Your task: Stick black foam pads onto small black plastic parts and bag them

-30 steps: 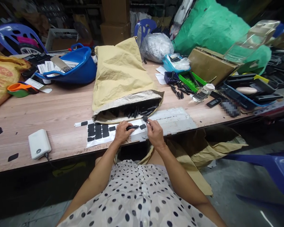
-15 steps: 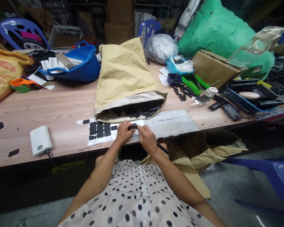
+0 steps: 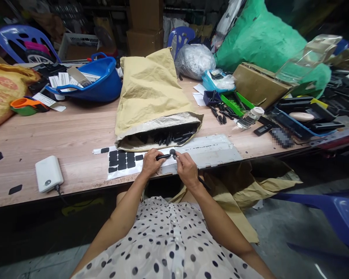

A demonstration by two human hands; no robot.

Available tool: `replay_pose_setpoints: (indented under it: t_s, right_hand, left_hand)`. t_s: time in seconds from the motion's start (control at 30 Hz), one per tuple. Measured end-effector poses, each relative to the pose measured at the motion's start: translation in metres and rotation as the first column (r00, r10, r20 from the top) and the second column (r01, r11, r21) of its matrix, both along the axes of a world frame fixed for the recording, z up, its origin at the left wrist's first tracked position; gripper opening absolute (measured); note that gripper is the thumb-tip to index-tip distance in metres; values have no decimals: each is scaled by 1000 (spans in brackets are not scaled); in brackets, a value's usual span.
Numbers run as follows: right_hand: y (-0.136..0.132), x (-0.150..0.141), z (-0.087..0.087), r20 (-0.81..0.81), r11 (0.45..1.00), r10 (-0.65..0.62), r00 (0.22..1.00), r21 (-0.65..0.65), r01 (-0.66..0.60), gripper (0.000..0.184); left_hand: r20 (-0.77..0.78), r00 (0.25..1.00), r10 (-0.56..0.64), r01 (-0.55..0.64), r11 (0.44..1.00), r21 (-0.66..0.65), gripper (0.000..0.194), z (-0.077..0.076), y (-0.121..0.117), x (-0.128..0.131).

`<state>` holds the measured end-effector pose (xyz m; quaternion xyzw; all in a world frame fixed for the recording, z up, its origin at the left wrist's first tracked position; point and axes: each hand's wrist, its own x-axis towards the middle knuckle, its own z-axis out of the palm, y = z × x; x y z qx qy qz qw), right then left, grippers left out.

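My left hand (image 3: 150,163) is closed on a short black stick-shaped part (image 3: 163,156) at the table's near edge. My right hand (image 3: 186,169) pinches a small round black piece (image 3: 172,152) at the end of that part, and a second black rod (image 3: 204,183) pokes out below its wrist. Under both hands lies a white sheet with black adhesive pads (image 3: 122,161). Just beyond lies a tan paper sack (image 3: 152,91) on its side, its open mouth showing several more black parts (image 3: 168,137).
A white power bank (image 3: 49,174) with a cable lies left. A grey flat panel (image 3: 209,149) lies right of my hands. Further back are a blue basin (image 3: 100,81), a green tray (image 3: 235,101), a clear bottle (image 3: 250,116), a cardboard box (image 3: 258,83) and black trays (image 3: 305,112).
My right hand drew back from the sack's mouth to the table edge and brought the small round piece onto the end of the black part in my left hand.
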<state>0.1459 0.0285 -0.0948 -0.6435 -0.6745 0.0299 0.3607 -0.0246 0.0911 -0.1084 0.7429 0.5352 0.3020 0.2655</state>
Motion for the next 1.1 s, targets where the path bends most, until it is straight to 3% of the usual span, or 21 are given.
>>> replay_pose_setpoints:
  t_s: [0.23, 0.37, 0.53, 0.83, 0.93, 1.1]
  right_hand:
    - [17, 49, -8, 140, 970, -243, 960, 5, 245, 35]
    - [25, 71, -20, 273, 959, -272, 923, -2, 284, 34]
    - [29, 70, -29, 272, 943, -328, 905, 37, 331, 29]
    - [30, 62, -30, 222, 927, -365, 904, -2, 375, 27]
    - [31, 62, -30, 226, 924, -370, 901, -14, 383, 27]
    - [32, 61, -31, 246, 920, -378, 893, -4, 391, 26]
  left_hand:
    - [-31, 999, -8, 9, 999, 30, 21, 1, 0, 0]
    - [-48, 998, -29, 32, 998, 48, 16, -3, 1, -1]
    - [-49, 998, -47, 49, 997, 54, 13, -4, 0, -4]
    - [-54, 997, -53, 55, 998, 37, 11, 1, 2, -5]
    - [22, 994, -108, 106, 992, 64, 10, 10, -11, -5]
    - [67, 927, -369, 370, 929, 4, 12, 16, -68, -5]
